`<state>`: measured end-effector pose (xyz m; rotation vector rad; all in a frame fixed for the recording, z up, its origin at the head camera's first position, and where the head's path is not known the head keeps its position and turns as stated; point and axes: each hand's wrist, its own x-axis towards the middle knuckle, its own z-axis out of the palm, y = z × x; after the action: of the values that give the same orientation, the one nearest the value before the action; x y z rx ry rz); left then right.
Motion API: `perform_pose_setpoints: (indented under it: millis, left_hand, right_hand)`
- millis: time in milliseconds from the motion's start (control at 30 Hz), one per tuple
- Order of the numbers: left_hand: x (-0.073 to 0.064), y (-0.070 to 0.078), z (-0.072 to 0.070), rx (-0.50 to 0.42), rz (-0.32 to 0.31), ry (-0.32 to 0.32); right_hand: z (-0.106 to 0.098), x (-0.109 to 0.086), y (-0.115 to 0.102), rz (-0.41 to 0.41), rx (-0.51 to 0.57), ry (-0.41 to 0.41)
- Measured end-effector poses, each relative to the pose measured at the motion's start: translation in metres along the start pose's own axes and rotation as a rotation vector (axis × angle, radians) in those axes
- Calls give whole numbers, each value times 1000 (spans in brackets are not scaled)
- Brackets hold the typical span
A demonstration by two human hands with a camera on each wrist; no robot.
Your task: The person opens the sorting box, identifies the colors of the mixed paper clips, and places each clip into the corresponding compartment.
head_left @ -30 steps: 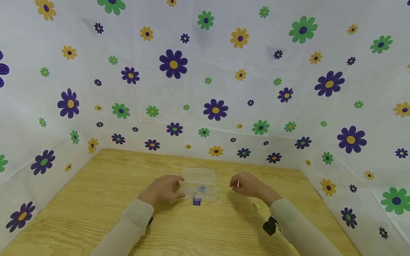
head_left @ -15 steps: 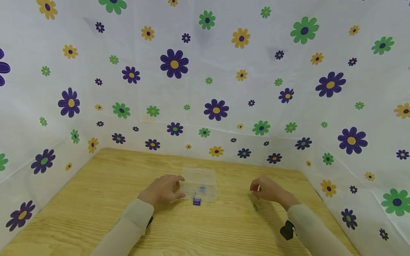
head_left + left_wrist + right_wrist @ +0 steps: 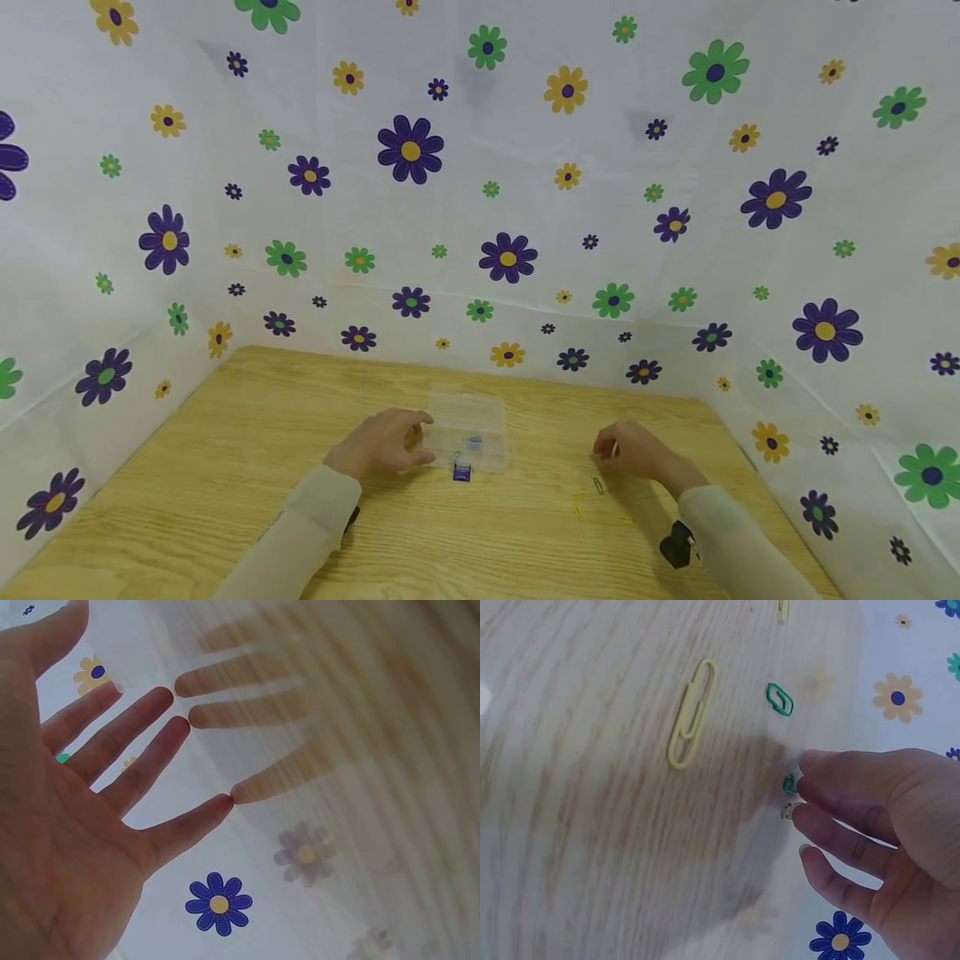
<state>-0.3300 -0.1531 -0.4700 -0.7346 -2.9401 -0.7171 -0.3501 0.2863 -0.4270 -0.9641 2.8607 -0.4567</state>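
A clear plastic box [image 3: 467, 412] lies with its lid raised, a pale blue item [image 3: 474, 442] inside. By its front edge is a small dark blue piece [image 3: 462, 472]. My left hand [image 3: 386, 442] is at the box's left side, thumb and fingers parted; in the left wrist view the left hand [image 3: 97, 795] has its fingers spread. My right hand [image 3: 637, 450] is low over the table at the right, fingers bent downward. In the right wrist view its thumb and fingertips are right at a small green paper clip [image 3: 789, 784], beside a yellow paper clip [image 3: 787, 812].
Another green paper clip [image 3: 597, 485] and several yellow ones, such as the yellow paper clip [image 3: 692, 712], lie scattered on the wooden table [image 3: 420, 542] near my right hand. A white flower-patterned cloth [image 3: 450, 208] hangs at the back and sides.
My right hand has moved right, away from the box and over the paper clips, then slowed and lowered slightly. The left hand and the box have stayed in place.
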Motion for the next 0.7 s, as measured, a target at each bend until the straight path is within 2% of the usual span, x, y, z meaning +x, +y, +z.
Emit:
perform_pose_setpoints:
  millis: [300,533,633,700]
  left_hand:
    - [-1,1,0,3,-7,3]
    - [0,1,0,0,-3,-5]
    - [0,1,-1,1,-5,-7]
    - [0,1,0,2,-12,-7]
  right_hand:
    - [9,3,4,2,-13,27]
    - [14,5,2,189,-123,83]
    - [15,6,0,189,-131,83]
    - [15,6,0,148,-135,86]
